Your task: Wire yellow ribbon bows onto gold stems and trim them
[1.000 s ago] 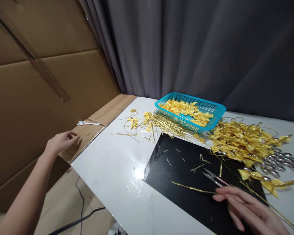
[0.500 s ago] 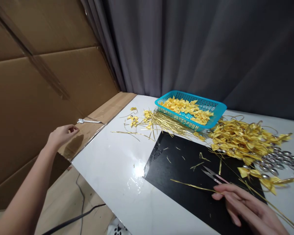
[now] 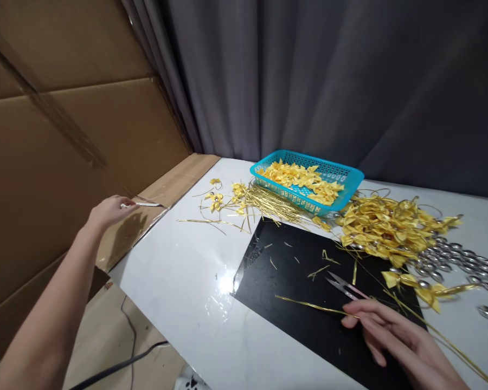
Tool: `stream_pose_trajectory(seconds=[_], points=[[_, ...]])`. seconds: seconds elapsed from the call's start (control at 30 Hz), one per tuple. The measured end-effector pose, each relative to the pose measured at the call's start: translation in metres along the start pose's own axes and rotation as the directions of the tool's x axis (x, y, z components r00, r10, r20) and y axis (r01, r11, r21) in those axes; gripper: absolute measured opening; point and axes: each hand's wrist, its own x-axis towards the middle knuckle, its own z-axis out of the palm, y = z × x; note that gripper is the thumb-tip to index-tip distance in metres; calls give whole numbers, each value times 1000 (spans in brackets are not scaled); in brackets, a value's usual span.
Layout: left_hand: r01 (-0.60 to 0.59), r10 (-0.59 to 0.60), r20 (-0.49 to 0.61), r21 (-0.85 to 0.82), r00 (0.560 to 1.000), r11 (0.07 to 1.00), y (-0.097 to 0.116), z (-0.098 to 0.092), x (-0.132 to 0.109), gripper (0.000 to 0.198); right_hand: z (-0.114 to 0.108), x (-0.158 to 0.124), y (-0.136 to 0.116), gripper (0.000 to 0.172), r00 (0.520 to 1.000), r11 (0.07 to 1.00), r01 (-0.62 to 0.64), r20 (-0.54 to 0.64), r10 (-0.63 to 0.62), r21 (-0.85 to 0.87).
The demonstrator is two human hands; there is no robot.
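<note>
My left hand reaches to the cardboard ledge at the left, its fingers closed on the near end of a thin white stick. That end, with a flower-like shape, is mostly covered by the fingers. Over the black mat, my right hand pinches a thin gold wire tie that points left. Small scissors with slim blades lie under or beside the right hand's fingers; their handle end is partly hidden. Gold wire scraps are scattered on the mat.
A turquoise basket holds yellow ribbon bows. To its right lie a heap of yellow bows and silver beads. A bundle of gold ties and several ribbon flowers lie left of the basket. Cardboard walls the left side.
My left hand has moved forward and right onto the white stick and closed on its end. The right hand keeps its hold on the gold wire tie. The view has shifted slightly.
</note>
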Motion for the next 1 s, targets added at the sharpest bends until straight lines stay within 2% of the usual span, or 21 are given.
stream_pose_trajectory(seconds=[0.13,0.23,0.47,0.6,0.73,0.9,1.0], points=[[-7,7,23,-1,1000,1000,15,1,12,33,1,1,-3,42,1000,1000,4,8,-3,-13],[4,-4,49,-5,999,1000,21,1,12,32,5,0,-7,43,1000,1000,4,-23,-4,12],[63,-61,61,-28,996,998,22,-5,2,32,10,-4,-11,44,1000,1000,-8,-13,8,18],[67,-63,47,-75,997,995,26,-9,3,33,10,-4,-12,43,1000,999,-7,-15,8,50],[60,-63,-13,-154,998,986,37,-11,18,37,10,-4,-13,42,1000,998,-10,-9,11,64],[103,-102,13,-174,995,979,56,-8,44,34,9,-4,-14,47,1000,998,-11,3,11,69],[28,-34,-27,-187,999,982,62,-4,56,33,8,-3,-13,46,1000,997,-10,14,9,70]])
